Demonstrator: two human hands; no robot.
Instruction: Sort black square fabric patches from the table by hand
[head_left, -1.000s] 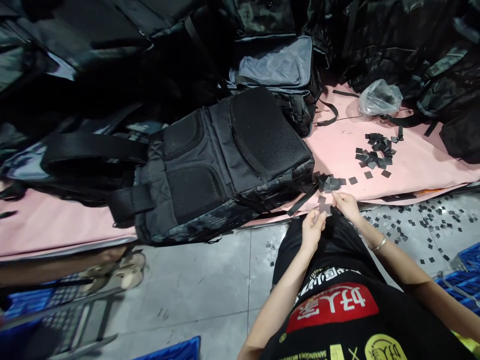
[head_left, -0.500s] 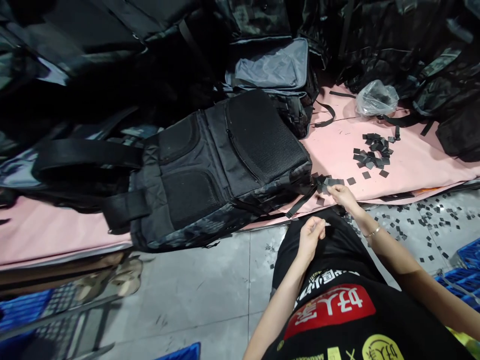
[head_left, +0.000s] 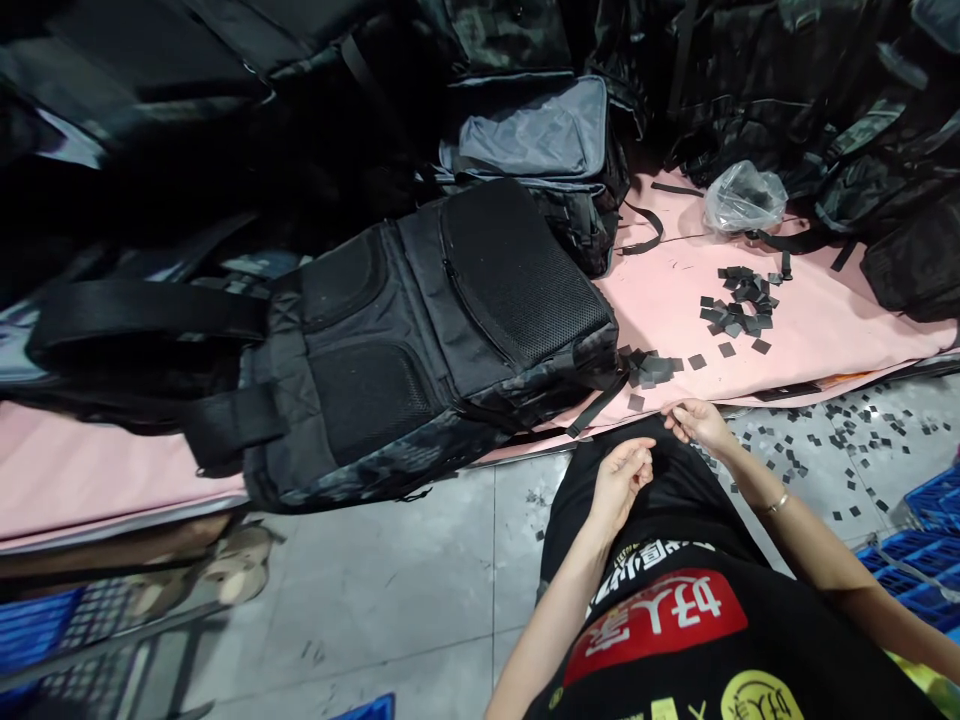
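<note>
My left hand [head_left: 624, 482] is held over my dark-clothed lap, thumb and fingertips pinched together. Whatever lies in that pinch is too small to make out. A short distance to its right, my right hand [head_left: 696, 424] is also closed in a pinch at the table's front edge, and I cannot tell what is between its fingers. Just beyond it lies a small pile of black square pieces [head_left: 654, 368]. To the left, a black backpack [head_left: 420, 345] rests on its front, its padded mesh back facing up and its straps trailing left.
A pink cloth [head_left: 825, 320] covers the table. On it are another heap of black squares [head_left: 742, 305], a clear plastic bag [head_left: 745, 198] and an unzipped bag with grey lining [head_left: 536, 135]. Dark bags line the back. Squares litter the floor [head_left: 862, 440] near blue crates [head_left: 919, 585].
My right hand has drawn back from the small pile of squares toward my left hand. My left hand stays nearly in place. The view has shifted slightly.
</note>
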